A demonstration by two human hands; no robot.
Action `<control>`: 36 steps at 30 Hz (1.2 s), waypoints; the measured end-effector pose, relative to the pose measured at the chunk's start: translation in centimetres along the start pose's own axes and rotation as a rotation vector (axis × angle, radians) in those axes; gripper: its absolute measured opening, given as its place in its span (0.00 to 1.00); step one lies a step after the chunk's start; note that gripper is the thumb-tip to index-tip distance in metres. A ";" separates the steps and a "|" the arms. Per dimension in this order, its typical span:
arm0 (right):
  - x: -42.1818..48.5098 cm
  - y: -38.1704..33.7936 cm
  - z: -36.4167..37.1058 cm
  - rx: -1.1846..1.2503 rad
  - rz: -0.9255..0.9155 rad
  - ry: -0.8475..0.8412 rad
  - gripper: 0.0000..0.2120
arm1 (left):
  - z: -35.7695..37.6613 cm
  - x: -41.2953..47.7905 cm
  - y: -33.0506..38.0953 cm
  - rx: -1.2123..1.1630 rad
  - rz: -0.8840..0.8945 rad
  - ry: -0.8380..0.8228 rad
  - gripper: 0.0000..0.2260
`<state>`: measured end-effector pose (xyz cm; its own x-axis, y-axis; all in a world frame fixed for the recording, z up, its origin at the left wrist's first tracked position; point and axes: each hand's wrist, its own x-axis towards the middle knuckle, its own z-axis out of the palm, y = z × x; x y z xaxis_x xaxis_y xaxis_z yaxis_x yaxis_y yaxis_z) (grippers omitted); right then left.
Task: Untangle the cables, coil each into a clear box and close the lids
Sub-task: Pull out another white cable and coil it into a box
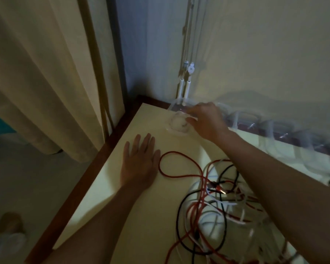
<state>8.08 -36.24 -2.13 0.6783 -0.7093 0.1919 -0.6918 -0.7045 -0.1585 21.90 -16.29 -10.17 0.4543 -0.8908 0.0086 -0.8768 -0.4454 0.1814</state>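
A tangle of red, black and white cables (pixel 215 202) lies on the pale table (pixel 137 216) at the lower right, under my right forearm. One red cable (pixel 171 164) loops out toward the left. My left hand (pixel 139 162) rests flat on the table with straight fingers, just left of that loop. My right hand (pixel 206 121) reaches to the table's far corner and touches a small clear round box (pixel 178 124); its fingers curve over the box's right side. Whether they grip it is unclear in the dim, blurred view.
More clear boxes (pixel 242 119) stand in a row along the wall at the back right. The table's dark wooden edge (pixel 80 180) runs along the left, with a beige curtain (pixel 42 73) and floor beyond it. White cords (pixel 186 86) hang down the wall behind the corner.
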 end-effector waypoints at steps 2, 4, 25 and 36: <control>-2.5 0.5 -1.2 0.020 0.006 0.016 0.12 | 0.3 0.2 0.1 -0.012 -0.013 0.033 0.26; -5.8 1.2 -2.8 0.055 0.025 0.037 0.12 | 0.4 -0.3 0.2 -0.056 -0.013 0.054 0.26; -31.2 -0.3 -11.9 -0.231 0.074 -0.257 0.12 | -4.5 -17.8 12.4 -0.505 0.439 0.188 0.15; -32.4 3.3 -20.4 0.302 0.449 0.305 0.07 | -9.7 -17.3 18.8 -0.462 0.615 0.103 0.14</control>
<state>-21.23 -15.06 10.92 0.2050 -0.9303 0.3043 -0.7625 -0.3467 -0.5462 -0.94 -8.39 2.68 -0.0603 -0.9428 0.3279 -0.8317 0.2291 0.5058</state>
